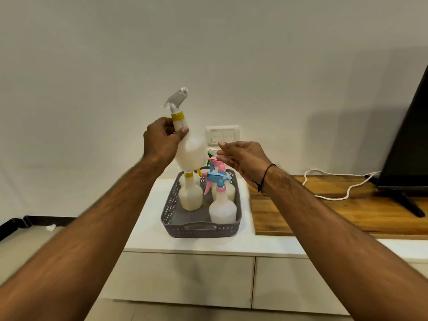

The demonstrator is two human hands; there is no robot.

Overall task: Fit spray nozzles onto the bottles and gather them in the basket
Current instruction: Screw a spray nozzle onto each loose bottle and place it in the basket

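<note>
Nearest you, the grey basket [201, 229] sat on the white cabinet [231, 245], already holding several bottles with nozzles on: a yellow-collared one [190, 195] at its 10 o'clock side, a blue-and-pink one [222, 206] at 4 o'clock, and more behind, partly hidden.

Above it, your left hand [162, 142] gripped a bottle [191, 150] by the neck, thumb and fingers curled round it just under the yellow collar [177, 117]. Its white nozzle [176, 98] was on and pointed toward 1 o'clock, so the long axis ran tilted, base toward 5 o'clock, hanging over the basket's far left corner.

Your right hand [243, 158] hovered at 3 o'clock from the bottle, fingers loosely spread, holding nothing, apart from the bottle.

I'd judge the fitting done; the coming move turned on one fact: the basket's free space, the near-left floor [179, 216], lay at 6 o'clock from the gripping fingers. Your left hand was nearer, and the bottle needed righting before it went down.

Beyond stood a wall switch [222, 135].
</note>
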